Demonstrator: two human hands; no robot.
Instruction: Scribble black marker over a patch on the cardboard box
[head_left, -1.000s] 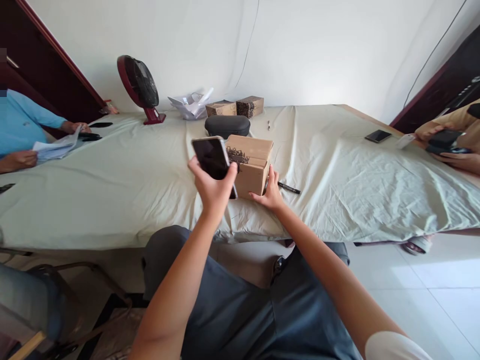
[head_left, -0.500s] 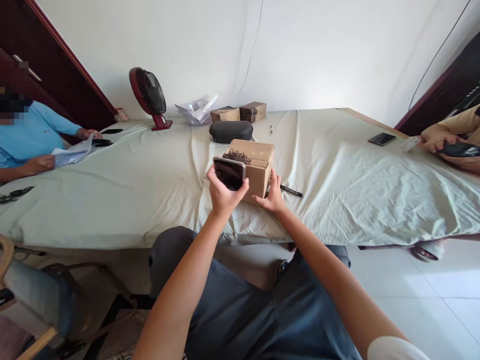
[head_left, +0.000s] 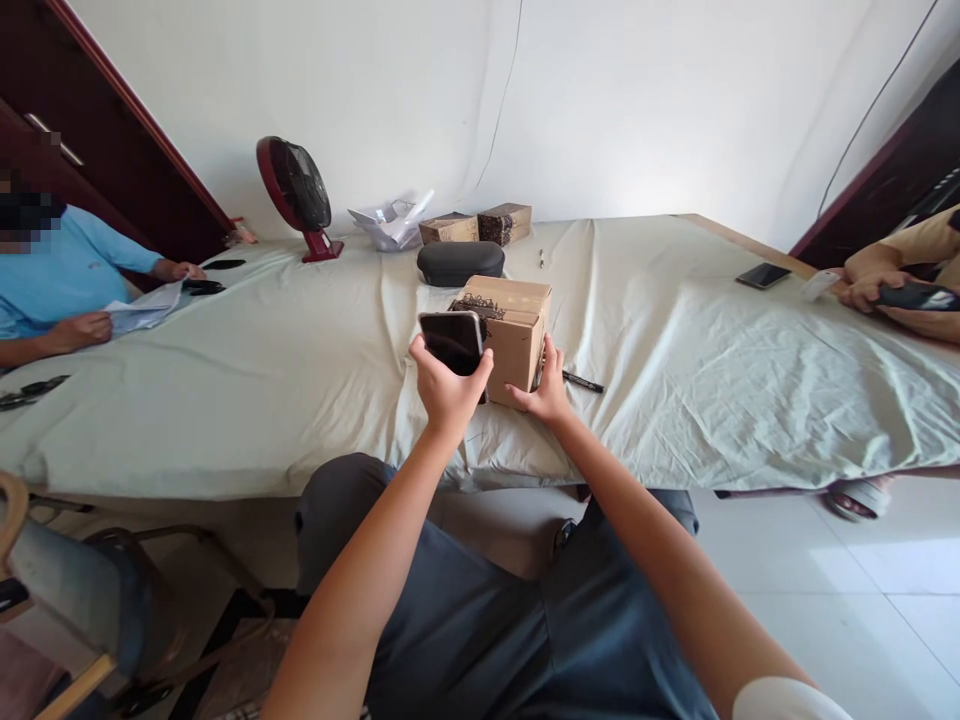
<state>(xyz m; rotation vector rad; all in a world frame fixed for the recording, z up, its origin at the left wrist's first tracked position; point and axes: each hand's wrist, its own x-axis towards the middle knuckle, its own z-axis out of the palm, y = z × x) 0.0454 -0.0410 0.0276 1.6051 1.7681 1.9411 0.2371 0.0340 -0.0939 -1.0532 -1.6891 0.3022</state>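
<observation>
A smartphone (head_left: 451, 341) with a dark screen is gripped in my left hand (head_left: 448, 392), thumb and fingers along its sides. Just behind and to the right of it stands a cardboard box (head_left: 511, 360) with dark printed tape on it. My right hand (head_left: 546, 388) holds the box at its right side, the thumb on the near face and the fingers round the side. A black marker pen (head_left: 583, 381) lies on the cloth to the right of that hand. Beyond the box rests a black zip case (head_left: 460, 263).
Two more cardboard boxes (head_left: 505, 223), a clear plastic bin (head_left: 395, 225) with papers and a red fan (head_left: 298, 195) stand along the wall. Another phone (head_left: 763, 275) lies at right. Persons sit at both ends of the cloth-covered table (head_left: 675, 330).
The phone has moved slightly left, uncovering more of the box's near face. The box has turned a little. My right hand stays at its side.
</observation>
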